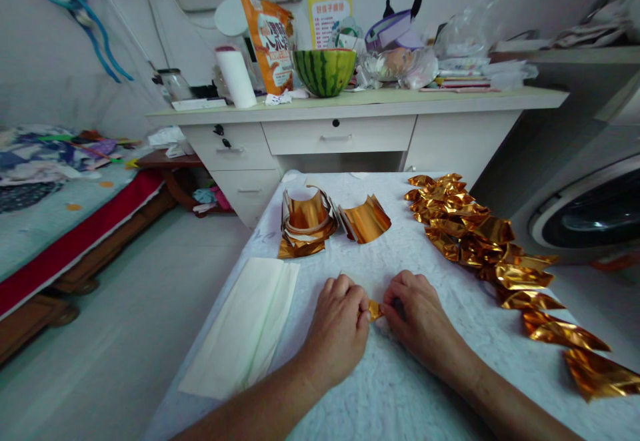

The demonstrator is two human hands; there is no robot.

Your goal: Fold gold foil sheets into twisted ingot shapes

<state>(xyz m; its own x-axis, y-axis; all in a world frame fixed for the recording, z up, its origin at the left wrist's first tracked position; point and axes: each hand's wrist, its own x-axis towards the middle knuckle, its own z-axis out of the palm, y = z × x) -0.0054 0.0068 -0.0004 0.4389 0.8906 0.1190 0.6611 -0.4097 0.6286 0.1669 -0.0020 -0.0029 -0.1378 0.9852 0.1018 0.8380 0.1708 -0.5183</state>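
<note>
My left hand [340, 324] and my right hand [413, 311] face each other over the cloth-covered table, fingers closed. Between them shows a small bit of gold foil paper [375, 310], pinched at both sides; most of it is hidden by the fingers. Beyond my hands lie a curled stack of gold foil sheets [306, 217] and a separate curved gold foil stack [367, 219]. Along the table's right side runs a row of folded gold foil pieces [465, 234], several of them overlapping. A pale folded paper packet [240, 327] rests left of my left hand.
A white desk [340, 135] stands behind the table, bearing a watermelon half [325, 72], an orange snack pouch [270, 44] and a paper roll [236, 77]. At the right is a washing machine [595, 207]. A bed [65, 221] stands at the left, with tiled floor between.
</note>
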